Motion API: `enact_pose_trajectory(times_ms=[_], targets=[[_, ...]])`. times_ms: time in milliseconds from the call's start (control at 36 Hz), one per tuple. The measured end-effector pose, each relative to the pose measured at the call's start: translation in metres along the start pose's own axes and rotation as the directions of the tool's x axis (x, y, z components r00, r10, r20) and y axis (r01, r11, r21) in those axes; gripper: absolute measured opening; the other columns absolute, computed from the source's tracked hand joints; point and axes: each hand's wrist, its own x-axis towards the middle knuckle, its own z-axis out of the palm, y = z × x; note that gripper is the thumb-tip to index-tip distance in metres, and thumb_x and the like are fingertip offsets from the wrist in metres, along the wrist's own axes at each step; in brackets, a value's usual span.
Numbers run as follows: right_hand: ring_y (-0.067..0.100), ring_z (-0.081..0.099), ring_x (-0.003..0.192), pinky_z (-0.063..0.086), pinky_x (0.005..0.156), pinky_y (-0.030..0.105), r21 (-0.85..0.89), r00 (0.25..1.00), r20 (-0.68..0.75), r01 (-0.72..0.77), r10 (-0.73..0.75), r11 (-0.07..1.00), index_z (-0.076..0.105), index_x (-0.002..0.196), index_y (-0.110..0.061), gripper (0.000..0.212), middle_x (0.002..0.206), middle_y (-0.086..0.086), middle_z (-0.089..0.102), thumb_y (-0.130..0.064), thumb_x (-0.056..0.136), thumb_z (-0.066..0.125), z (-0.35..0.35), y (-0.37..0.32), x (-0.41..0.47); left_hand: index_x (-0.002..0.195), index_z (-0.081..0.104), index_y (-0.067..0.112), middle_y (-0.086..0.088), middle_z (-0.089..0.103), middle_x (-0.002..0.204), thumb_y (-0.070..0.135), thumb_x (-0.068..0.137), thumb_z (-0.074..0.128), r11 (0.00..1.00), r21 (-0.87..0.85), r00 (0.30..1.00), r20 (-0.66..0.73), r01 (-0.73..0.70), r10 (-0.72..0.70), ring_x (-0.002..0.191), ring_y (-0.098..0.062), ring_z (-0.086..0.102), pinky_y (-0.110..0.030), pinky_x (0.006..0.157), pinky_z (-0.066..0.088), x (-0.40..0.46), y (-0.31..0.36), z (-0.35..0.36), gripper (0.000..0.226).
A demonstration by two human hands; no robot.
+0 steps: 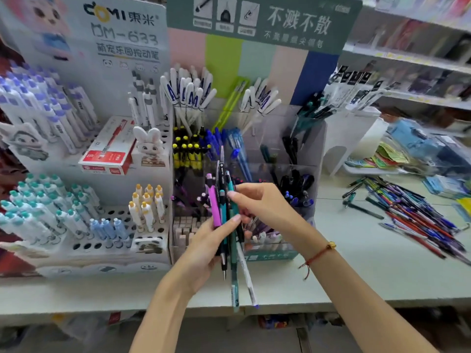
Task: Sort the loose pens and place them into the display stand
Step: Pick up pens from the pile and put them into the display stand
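Observation:
My left hand (204, 247) grips a bunch of pens (226, 225), among them a pink one, teal ones, a black one and a white one, held upright in front of the display stand (309, 159). My right hand (257, 203) reaches in from the right and pinches the top of a teal pen in that bunch. The clear stand has several compartments with white, yellow-black, blue and dark pens. A heap of loose pens (410, 212) lies on the counter at the right.
A white holed rack (112, 225) with teal, blue and yellow capped pens stands at the left, with a red box (109, 149) and a rabbit figure (150, 146) above it. Shelves of goods run along the back right. The counter edge (254, 305) is near me.

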Motion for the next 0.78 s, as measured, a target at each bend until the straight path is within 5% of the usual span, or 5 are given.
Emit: enact_pose_trajectory(times_ms=[194, 333, 500, 611, 778], targets=[[0.000, 0.066, 0.068, 0.049, 0.059, 0.013, 0.300, 0.881, -0.473, 0.128, 0.031, 0.945, 0.067, 0.100, -0.014, 0.012, 0.081, -0.003, 0.069, -0.014, 0.096, 0.056, -0.046, 0.003, -0.013, 0.109, 0.060, 0.017, 0.008, 0.075, 0.088, 0.016, 0.096, 0.053, 0.998, 0.016, 0.998, -0.017, -0.061, 0.061, 0.079, -0.010, 0.072, -0.024, 0.064, 0.058, 0.013, -0.002, 0.032, 0.015], [0.006, 0.069, 0.072, 0.054, 0.070, 0.018, 0.216, 0.501, -0.865, 0.419, -0.027, 0.882, 0.044, 0.118, -0.013, 0.027, 0.092, 0.004, 0.066, -0.009, 0.095, 0.057, -0.097, -0.008, -0.002, 0.111, 0.061, 0.016, 0.005, 0.069, 0.083, 0.015, 0.096, 0.053, 0.996, -0.016, 0.996, 0.002, -0.085, 0.085, 0.072, -0.011, 0.064, -0.029, 0.067, 0.058, 0.026, 0.004, 0.046, 0.017], [0.000, 0.066, 0.076, 0.058, 0.072, 0.026, -0.163, 0.214, -0.932, 0.469, -0.291, 0.868, 0.040, 0.132, -0.003, 0.044, 0.092, -0.013, 0.057, -0.001, 0.092, 0.058, -0.139, -0.027, 0.030, 0.113, 0.063, 0.018, 0.003, 0.065, 0.087, 0.020, 0.089, 0.059, 0.992, -0.080, 0.989, 0.099, -0.101, 0.109, 0.076, -0.015, 0.060, -0.037, 0.075, 0.056, 0.041, 0.017, 0.057, 0.024], [0.008, 0.067, 0.075, 0.057, 0.064, 0.019, -0.360, 0.240, -0.862, 0.329, -0.446, 0.873, 0.047, 0.126, -0.006, 0.037, 0.091, -0.003, 0.063, -0.007, 0.092, 0.061, -0.154, -0.021, 0.055, 0.116, 0.063, 0.016, 0.004, 0.064, 0.085, 0.024, 0.079, 0.062, 0.991, -0.121, 0.975, 0.208, -0.058, 0.083, 0.073, -0.014, 0.060, -0.035, 0.075, 0.057, 0.050, 0.031, 0.067, 0.038], [0.019, 0.065, 0.086, 0.053, 0.072, 0.030, -0.557, 0.474, -0.704, 0.092, -0.528, 0.825, 0.059, 0.122, -0.016, 0.028, 0.098, 0.004, 0.070, -0.020, 0.095, 0.059, -0.161, -0.007, 0.076, 0.119, 0.061, 0.012, 0.001, 0.062, 0.087, 0.021, 0.081, 0.062, 0.991, -0.135, 0.975, 0.215, -0.019, 0.048, 0.070, -0.013, 0.061, -0.032, 0.073, 0.057, 0.068, 0.043, 0.077, 0.039]])
